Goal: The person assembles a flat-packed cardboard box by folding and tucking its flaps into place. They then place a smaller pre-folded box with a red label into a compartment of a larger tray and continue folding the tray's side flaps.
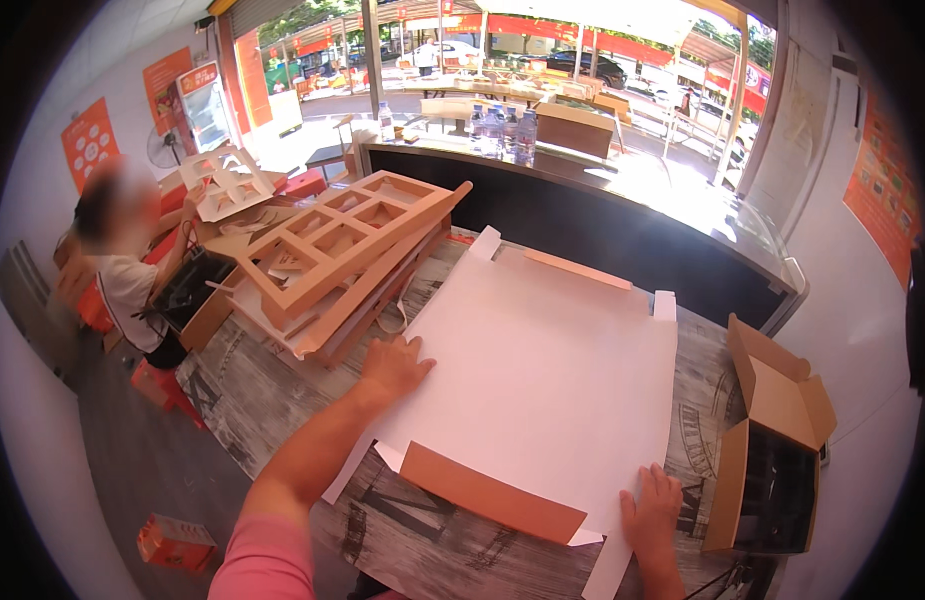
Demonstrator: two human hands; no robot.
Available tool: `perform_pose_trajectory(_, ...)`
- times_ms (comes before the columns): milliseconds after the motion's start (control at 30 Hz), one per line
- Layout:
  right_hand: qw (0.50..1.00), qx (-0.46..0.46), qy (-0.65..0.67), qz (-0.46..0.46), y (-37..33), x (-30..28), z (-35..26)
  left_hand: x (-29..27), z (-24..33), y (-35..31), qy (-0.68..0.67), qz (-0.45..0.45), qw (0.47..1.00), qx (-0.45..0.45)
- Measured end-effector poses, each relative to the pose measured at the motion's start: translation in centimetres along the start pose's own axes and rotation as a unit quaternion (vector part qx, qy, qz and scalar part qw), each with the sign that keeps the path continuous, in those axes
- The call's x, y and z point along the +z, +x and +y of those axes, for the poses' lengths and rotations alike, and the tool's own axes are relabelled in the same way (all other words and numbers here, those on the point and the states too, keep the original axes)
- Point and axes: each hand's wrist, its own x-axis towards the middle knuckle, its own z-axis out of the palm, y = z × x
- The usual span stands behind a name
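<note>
1. Across the middle of the tabletop lies a large white card sheet, probably light, springy and easily creased; opposite edges look the best hold.
2. At its left edge, the left hand rests, fingers bent, arm outstretched; whether it pinches, I cannot tell.
3. By the near right corner, the right hand lies ungripping, fingers extended.

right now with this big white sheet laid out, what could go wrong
The stacked cardboard frames are piled unevenly left of the white sheet, so a nudge might slide them onto it. Shifted far enough right, the sheet could bump the open box.
</note>
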Motion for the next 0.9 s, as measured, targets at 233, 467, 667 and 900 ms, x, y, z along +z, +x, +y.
perform_pose_trajectory(233,0.996,-0.016,0.084,0.023,0.4,-3.2,-1.0,-3.8,-0.9,-6.4,-0.178,0.118,0.964,0.159)
perform_pose_trajectory(467,0.984,-0.06,0.164,0.042,1.0,-6.6,-4.6,-7.3,-2.6,-11.6,-0.257,0.121,0.944,0.167)
perform_pose_trajectory(667,0.966,-0.037,0.239,0.092,-0.2,-7.2,-4.7,-6.5,-4.1,-14.6,-0.444,0.18,0.875,0.073)
perform_pose_trajectory(900,0.804,0.2,0.542,0.142,-5.4,0.0,1.4,-3.5,-5.0,-16.8,-0.401,0.367,0.837,0.064)
